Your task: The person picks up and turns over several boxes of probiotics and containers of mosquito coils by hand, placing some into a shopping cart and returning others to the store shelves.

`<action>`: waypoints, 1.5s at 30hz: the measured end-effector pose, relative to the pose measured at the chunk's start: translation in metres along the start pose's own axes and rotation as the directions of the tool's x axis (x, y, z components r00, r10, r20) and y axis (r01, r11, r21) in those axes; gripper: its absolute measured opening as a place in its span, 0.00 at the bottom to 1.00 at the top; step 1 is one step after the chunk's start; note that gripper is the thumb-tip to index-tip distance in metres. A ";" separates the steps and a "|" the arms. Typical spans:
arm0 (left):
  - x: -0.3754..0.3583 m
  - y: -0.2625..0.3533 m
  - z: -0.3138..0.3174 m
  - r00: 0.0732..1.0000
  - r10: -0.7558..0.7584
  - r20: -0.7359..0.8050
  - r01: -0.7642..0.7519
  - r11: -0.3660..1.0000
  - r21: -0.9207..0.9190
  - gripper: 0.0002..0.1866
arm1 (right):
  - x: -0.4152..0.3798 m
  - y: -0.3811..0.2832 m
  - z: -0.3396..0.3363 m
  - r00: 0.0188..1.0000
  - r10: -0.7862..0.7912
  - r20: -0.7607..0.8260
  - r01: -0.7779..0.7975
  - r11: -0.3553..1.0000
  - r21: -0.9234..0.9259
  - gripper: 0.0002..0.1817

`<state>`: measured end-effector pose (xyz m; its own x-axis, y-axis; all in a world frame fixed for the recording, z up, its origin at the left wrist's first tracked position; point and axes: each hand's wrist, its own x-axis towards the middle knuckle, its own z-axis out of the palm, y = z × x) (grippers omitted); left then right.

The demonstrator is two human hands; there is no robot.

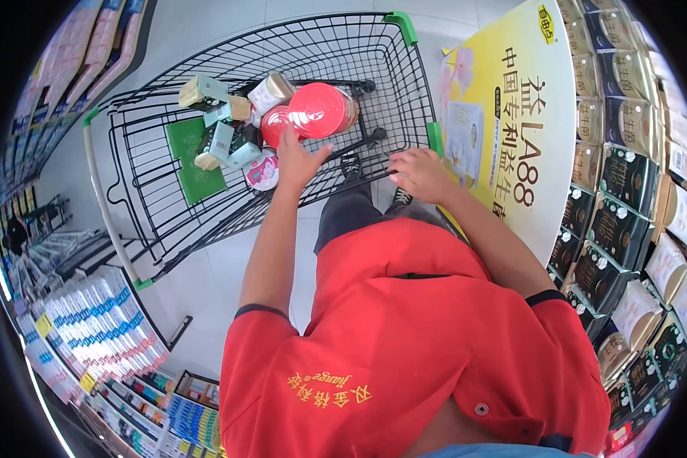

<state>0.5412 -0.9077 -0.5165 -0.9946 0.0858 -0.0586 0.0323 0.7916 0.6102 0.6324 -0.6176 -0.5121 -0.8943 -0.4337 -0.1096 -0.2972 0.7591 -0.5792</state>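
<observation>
A black wire shopping cart (275,30) with green corners stands in front of me. My left hand (298,159) reaches over its near side, thumb spread away from the fingers, the fingertips right at a smaller red-lidded jar (275,122). Beside that is a large jar with a red lid (317,109). A pink and white round pack (262,171) lies just left of my wrist. My right hand (421,175) is at the cart's near rim by the right corner, its fingers bent over the wire edge.
Several small boxed packs (220,141) and a white and gold pack (272,93) lie in the cart by a green panel (195,162). A yellow and white sign board (511,122) stands right, before stacked tissue-like packs (626,175). Stocked shelves (103,328) line the left.
</observation>
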 end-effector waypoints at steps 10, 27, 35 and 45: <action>0.061 0.020 0.014 0.933 -0.334 0.134 0.301 0.929 0.214 0.73 | -0.004 -0.030 0.014 0.995 0.087 0.038 -0.088 0.996 0.016 0.18; 0.056 -0.023 0.024 0.918 -0.364 -0.157 0.359 0.932 -0.061 0.55 | -0.027 -0.044 0.019 0.996 0.037 -0.086 -0.037 0.999 -0.004 0.19; -0.037 0.043 -0.113 0.982 -0.003 0.188 0.182 0.263 -0.947 0.33 | -0.031 -0.026 0.001 0.997 0.029 -0.078 -0.026 0.999 0.036 0.23; -0.088 0.152 -0.161 0.879 0.431 0.207 0.169 0.124 -0.978 0.36 | -0.105 -0.131 -0.111 0.961 0.263 -0.086 0.027 0.221 0.975 0.53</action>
<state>0.6174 -0.8925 -0.2914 -0.8394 0.5413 0.0482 -0.2607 -0.4788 0.8383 0.7282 -0.6177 -0.3347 -0.9664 -0.1758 -0.1878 0.2361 -0.3168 -0.9186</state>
